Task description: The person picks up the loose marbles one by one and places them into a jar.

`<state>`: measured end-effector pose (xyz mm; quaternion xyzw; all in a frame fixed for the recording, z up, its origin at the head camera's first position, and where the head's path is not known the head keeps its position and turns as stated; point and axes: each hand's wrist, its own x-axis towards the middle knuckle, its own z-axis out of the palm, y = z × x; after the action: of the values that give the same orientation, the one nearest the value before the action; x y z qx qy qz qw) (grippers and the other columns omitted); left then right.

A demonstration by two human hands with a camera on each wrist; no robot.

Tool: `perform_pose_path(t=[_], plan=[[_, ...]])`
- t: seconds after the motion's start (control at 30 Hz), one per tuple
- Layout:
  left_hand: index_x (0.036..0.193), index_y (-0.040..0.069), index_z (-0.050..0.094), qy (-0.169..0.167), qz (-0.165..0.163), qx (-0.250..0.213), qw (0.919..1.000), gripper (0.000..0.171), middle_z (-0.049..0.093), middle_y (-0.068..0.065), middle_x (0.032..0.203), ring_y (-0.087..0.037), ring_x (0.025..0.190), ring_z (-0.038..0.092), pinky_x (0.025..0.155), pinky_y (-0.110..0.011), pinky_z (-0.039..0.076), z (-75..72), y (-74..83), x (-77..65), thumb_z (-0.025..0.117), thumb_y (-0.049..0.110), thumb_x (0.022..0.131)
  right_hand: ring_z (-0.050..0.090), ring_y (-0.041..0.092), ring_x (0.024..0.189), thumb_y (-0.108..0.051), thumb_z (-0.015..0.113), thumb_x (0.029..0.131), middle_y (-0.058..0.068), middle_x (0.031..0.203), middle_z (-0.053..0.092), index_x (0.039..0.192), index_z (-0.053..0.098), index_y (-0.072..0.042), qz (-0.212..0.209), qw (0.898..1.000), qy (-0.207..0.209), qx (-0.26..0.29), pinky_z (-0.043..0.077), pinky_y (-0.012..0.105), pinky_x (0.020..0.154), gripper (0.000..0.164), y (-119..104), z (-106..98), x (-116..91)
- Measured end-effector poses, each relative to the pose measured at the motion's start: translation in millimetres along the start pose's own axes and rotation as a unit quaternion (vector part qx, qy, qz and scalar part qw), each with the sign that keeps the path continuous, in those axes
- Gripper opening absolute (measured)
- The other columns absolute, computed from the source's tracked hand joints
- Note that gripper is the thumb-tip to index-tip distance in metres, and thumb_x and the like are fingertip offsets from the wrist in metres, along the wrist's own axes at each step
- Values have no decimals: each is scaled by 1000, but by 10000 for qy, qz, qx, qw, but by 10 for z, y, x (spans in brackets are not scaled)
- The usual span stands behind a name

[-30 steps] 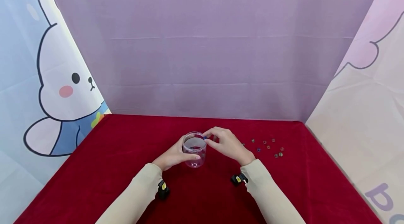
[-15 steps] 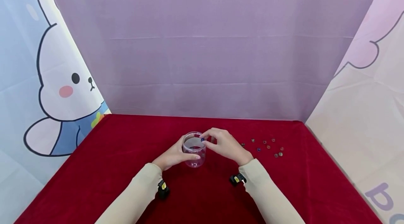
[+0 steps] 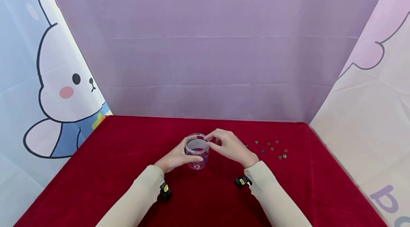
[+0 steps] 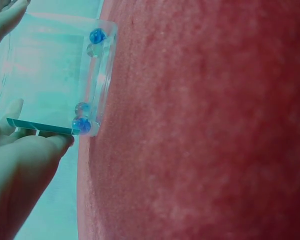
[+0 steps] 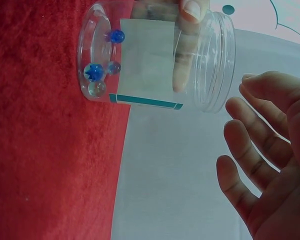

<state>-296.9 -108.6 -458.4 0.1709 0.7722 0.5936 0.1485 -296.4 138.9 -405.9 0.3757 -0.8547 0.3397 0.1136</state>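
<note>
My left hand (image 3: 174,158) grips a clear plastic jar (image 3: 197,164) round its side. The jar stands upright on the red cloth, its mouth uncovered. A pale label (image 5: 146,60) with a teal edge is on its wall. Inside, low in the jar, are blue marbles (image 5: 93,72) and clear ones (image 5: 97,88); the left wrist view also shows a blue marble (image 4: 97,36) near the base. At the jar's rim is my right hand (image 3: 232,148), its fingers loosely bent and holding nothing, thumb and fingertips apart in the right wrist view.
Several small marbles (image 3: 272,148) lie scattered on the red cloth (image 3: 134,184) to the right of my right hand, one of them blue (image 3: 262,151). A lilac curtain (image 3: 205,59) hangs behind the table, with printed cloths at both sides.
The blue marble that my right thumb and fingers pinched over the jar's mouth has been let go and now shows inside the jar. My left hand and the jar have stayed put.
</note>
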Motion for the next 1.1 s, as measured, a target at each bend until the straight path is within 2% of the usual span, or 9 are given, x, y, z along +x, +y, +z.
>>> perform_pose_path(t=[0.07,0.23,0.33,0.47,0.57,0.73,0.9,1.1], plan=[[154,15,28,13,-1,-24,10000,89,49,-7,141,-26,130,45,106,-52,40,5,0,-6,83,23,85,59,15,85,-13,75,92,-5,104,67,113,73,-9,-13,10000,-7,16,57,40,73,21,-1,-1,-2],[153,15,29,26,-8,19,10000,87,49,-7,141,-27,130,46,105,-52,41,15,-1,-7,82,23,86,58,10,82,-14,75,92,-5,104,67,113,74,-12,-52,9999,-15,-144,56,34,72,21,6,-10,-12],[153,15,30,42,4,7,10000,87,49,-7,140,-27,129,46,106,-52,41,16,5,-8,83,23,85,57,8,80,-14,75,92,-2,104,68,112,74,-12,-75,9997,2,-227,56,34,71,20,12,-32,-22],[152,17,31,65,31,-2,10000,86,49,-7,140,-27,130,46,106,-52,40,12,3,-8,84,23,84,56,7,79,-16,75,93,-4,103,67,112,74,-13,0,9995,25,-303,56,34,71,20,19,-84,-53],[152,18,32,80,26,59,9999,86,49,-7,140,-26,130,46,106,-52,40,10,-4,-7,84,25,83,56,7,79,-18,75,92,-10,101,65,112,74,-16,113,9993,47,-363,55,32,70,20,31,-125,-100],[152,18,32,80,29,101,9999,88,49,-7,140,-26,128,47,105,-51,42,10,-12,-7,85,27,82,56,7,80,-20,76,92,-7,105,66,114,73,-18,260,9989,8,-389,57,36,71,23,85,-187,-192],[152,18,32,62,85,86,9999,88,50,-9,141,-25,127,48,105,-49,43,11,-16,-7,85,28,82,56,7,80,-19,76,92,-6,107,66,114,72,-21,366,9981,-18,-486,56,31,71,23,156,-267,-291],[152,20,32,68,47,145,9999,90,49,-7,140,-24,127,48,103,-48,45,2,-20,-11,86,31,81,55,7,80,-17,75,92,-5,107,66,115,71,-19,457,9974,-12,-561,54,28,71,23,227,-374,-401]])
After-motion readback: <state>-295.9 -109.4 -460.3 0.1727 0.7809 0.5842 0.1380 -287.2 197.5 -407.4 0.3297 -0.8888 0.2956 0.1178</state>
